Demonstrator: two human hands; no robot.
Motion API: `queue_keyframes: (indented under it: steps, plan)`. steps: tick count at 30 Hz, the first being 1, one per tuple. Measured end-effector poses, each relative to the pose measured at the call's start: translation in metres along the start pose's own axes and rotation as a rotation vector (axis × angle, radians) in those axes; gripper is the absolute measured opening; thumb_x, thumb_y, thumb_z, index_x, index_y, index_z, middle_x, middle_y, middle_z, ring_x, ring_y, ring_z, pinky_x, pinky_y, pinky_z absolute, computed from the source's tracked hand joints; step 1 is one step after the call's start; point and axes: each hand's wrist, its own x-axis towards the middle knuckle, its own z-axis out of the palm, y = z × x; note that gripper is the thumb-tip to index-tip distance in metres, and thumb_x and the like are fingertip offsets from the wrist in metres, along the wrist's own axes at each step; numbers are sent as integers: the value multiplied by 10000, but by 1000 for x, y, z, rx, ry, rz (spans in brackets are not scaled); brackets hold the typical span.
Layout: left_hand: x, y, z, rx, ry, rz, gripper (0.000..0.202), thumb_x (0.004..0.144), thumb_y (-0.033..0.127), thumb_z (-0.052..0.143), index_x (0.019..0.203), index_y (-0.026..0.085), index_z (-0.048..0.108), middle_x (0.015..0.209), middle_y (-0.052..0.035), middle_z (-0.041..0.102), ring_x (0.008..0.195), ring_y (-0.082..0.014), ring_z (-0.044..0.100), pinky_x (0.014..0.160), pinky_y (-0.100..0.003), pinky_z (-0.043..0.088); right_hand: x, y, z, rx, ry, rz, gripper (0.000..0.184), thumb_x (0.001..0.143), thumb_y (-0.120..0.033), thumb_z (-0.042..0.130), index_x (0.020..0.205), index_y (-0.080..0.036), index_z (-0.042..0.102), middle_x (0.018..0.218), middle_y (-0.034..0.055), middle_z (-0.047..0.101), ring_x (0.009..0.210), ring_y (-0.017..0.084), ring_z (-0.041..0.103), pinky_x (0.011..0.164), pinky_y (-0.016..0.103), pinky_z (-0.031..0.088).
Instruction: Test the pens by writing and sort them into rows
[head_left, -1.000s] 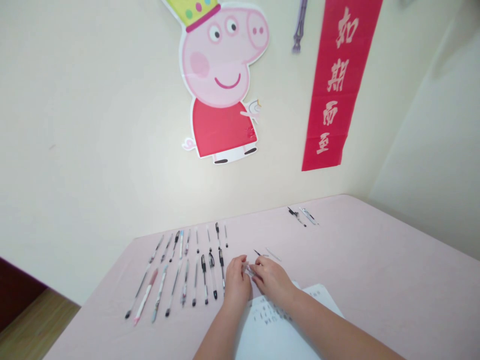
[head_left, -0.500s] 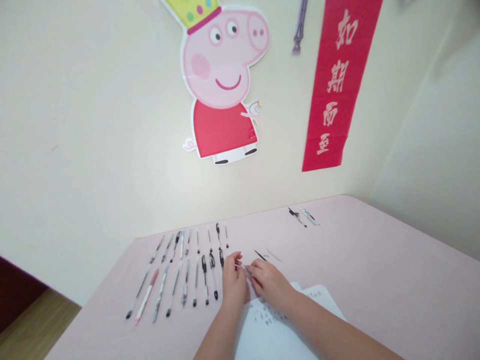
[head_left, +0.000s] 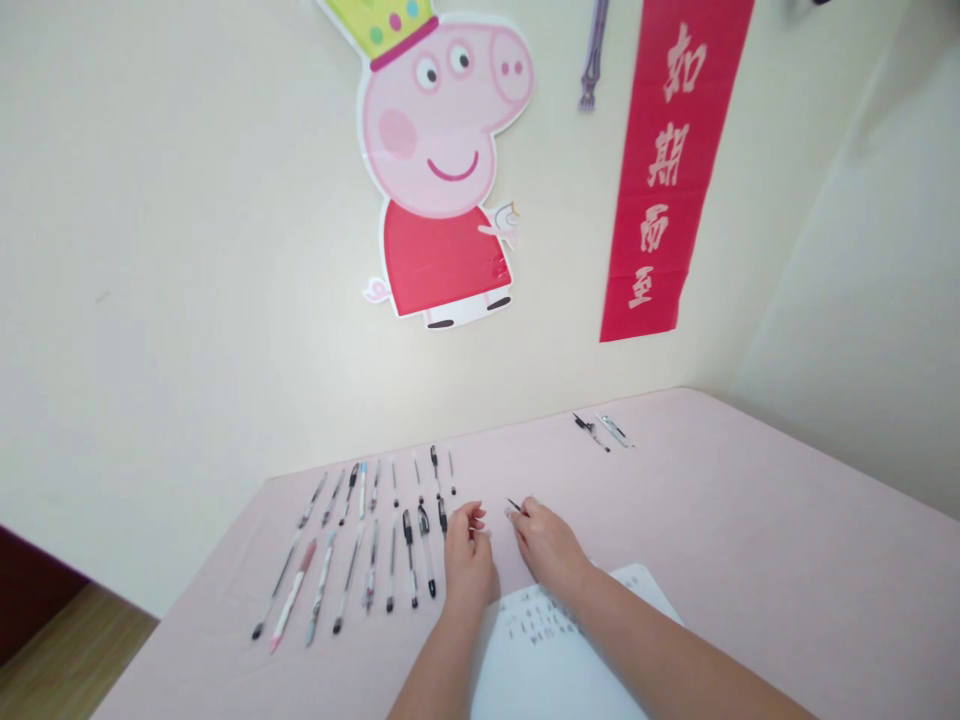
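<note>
My left hand [head_left: 469, 565] rests on the pink table, thumb and fingers curled together; what is in them, if anything, is hidden. To its right, apart from it, my right hand [head_left: 553, 548] is closed, fingertips down at a slim black pointed pen part [head_left: 513, 504]. Most of that part lies behind the fingers, and I cannot make out what they grip. Beside my left hand lie a black-capped pen [head_left: 442, 516] and a clear pen with a black end [head_left: 427, 550]. A sheet of paper with handwriting [head_left: 555, 670] lies under my forearms.
Several pens and refills lie in two rows on the left, among them a pink-and-white pen [head_left: 294, 592]. A black pen in parts [head_left: 592, 432] and a clear pen [head_left: 615, 430] lie at the back right. A wall [head_left: 225, 300] stands behind the table [head_left: 750, 520].
My right hand has moved right, away from my left hand, to the black pen part. It now covers the small thin pieces that lay there. My left hand has barely moved.
</note>
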Motion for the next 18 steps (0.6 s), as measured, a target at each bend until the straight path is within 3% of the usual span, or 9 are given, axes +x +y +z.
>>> queue_keyframes:
  steps: [3,6,10,12,14,18]
  plan:
    - [0,-2,1,-1,-3,7,360,657,40,482,971,194,571,919,-42,587,780,-151,543,737,-292,447,1,7,-3,-4,68,10,231,852,-169,485,1023,-188,639,934,106,594,888,228,537,784,320,420]
    - [0,-4,1,-14,-6,6,358,659,40,484,968,198,574,912,-39,589,780,-147,547,740,-289,451,-1,14,-5,-15,110,-42,333,810,-210,568,1141,-201,597,1181,121,542,1122,272,445,959,399,343]
    - [1,-6,2,-32,-14,-4,352,657,56,503,972,197,574,901,-38,592,754,-144,546,735,-289,453,-8,23,-1,-15,-4,-117,418,844,-246,523,1259,-296,515,1440,54,342,1344,324,171,1060,560,126]
    - [2,-7,2,-27,-17,-2,347,661,65,504,976,195,571,897,-39,594,742,-142,544,731,-292,455,-11,27,2,6,-75,-131,454,866,-218,463,1304,-337,458,1481,28,271,1362,337,115,1043,605,121]
    - [2,-8,3,-20,-19,5,338,669,75,504,981,191,568,891,-42,597,754,-146,547,728,-296,458,-12,30,5,24,-130,-149,488,866,-166,415,1327,-325,435,1492,24,243,1367,330,111,1051,582,160]
    - [2,-10,4,-1,-20,15,333,677,79,490,987,177,564,883,-47,596,752,-146,551,709,-293,463,-7,39,11,43,-158,-170,507,844,-104,351,1339,-160,444,1463,89,303,1369,275,159,1099,455,203]
